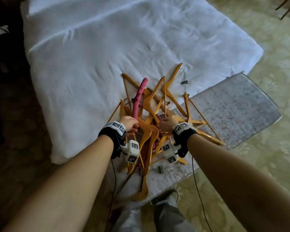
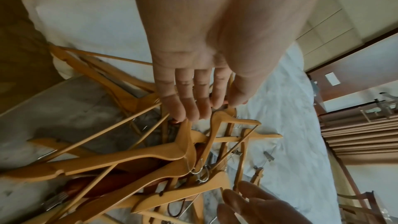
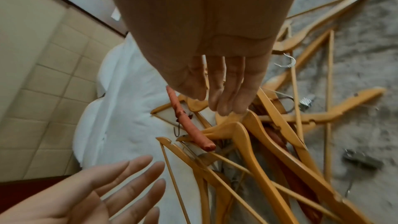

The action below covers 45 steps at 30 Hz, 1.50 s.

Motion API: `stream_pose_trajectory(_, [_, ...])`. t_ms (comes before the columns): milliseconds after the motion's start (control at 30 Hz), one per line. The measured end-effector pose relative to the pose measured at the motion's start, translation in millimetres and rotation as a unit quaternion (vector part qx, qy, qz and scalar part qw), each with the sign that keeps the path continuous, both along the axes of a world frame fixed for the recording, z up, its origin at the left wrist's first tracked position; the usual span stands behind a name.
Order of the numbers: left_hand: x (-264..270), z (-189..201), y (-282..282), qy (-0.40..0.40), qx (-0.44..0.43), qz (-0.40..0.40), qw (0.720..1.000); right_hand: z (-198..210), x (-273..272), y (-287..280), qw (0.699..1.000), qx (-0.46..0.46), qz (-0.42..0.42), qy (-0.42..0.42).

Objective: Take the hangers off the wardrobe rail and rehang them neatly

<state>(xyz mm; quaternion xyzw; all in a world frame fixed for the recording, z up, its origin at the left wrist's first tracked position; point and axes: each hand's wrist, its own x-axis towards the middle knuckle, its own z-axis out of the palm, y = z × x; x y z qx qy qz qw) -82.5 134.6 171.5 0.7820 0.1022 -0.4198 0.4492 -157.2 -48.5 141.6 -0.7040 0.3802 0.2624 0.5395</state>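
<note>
A: Where are the hangers?

B: All in one tangled pile of wooden hangers (image 1: 151,114), half on the white duvet (image 1: 90,64) at the bed's corner, half on the grey bench (image 1: 233,106) beside it. One padded red hanger (image 1: 138,99) lies on top, w/ its end pointing away from me. Loose metal clip (image 1: 160,169) on the bench, near edge.

A: And your hands?

B: Both over the pile's near side. My left hand (image 1: 129,125): fingers straight, close together, tips touching the wood, nothing gripped. My right hand (image 1: 166,124): fingers extended & relaxed, tips just at a hanger shoulder; can't tell if they actually touch. Not holding anything either.

A: Any hooks visible?

B: A few metal hooks (image 2: 199,171) bunched mid-pile in the left wrist view.
</note>
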Motion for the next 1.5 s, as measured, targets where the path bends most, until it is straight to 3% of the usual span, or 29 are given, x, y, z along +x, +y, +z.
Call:
stream_pose_trajectory(167, [9.3,-62.6,24.2,0.064,0.019,0.018,0.998,-67.3,-4.3,38.5,0.994,0.061,-0.080,0.051])
stream_pose_trajectory(433, [12.7,-142.2,65.9,0.149,0.060,0.050,0.986,-114.1,-3.6,90.8,0.968,0.114,-0.195,0.113])
stream_pose_trajectory(600, [8.4,-180.0,76.6,0.194,0.072,0.084,0.975,-153.4,-1.1,105.1,0.963,0.118,-0.195,0.143])
stream_pose_trajectory(767, [1.9,-213.0,81.8,0.201,0.070,0.067,0.975,-182.2,3.5,112.4,0.958,0.118,-0.202,0.168])
stream_pose_trajectory(833, [1.1,-223.1,81.5,0.231,0.060,0.100,0.966,-190.8,5.6,114.8,0.956,0.128,-0.197,0.176])
stream_pose_trajectory(1033, [2.6,-230.9,69.3,0.263,0.029,0.132,0.955,-197.4,8.6,121.3,0.952,0.154,-0.188,0.187])
stream_pose_trajectory(1167, [8.9,-215.3,53.7,0.278,-0.005,0.171,0.945,-194.6,5.2,111.0,0.963,0.122,-0.123,0.206])
stream_pose_trajectory(1367, [19.8,-186.2,21.5,0.255,0.008,0.117,0.960,-179.5,11.1,92.6,0.969,0.107,-0.119,0.190])
stream_pose_trajectory(1500, [26.2,-167.8,9.4,0.228,-0.004,0.124,0.966,-152.5,12.1,71.1,0.975,0.059,-0.107,0.185])
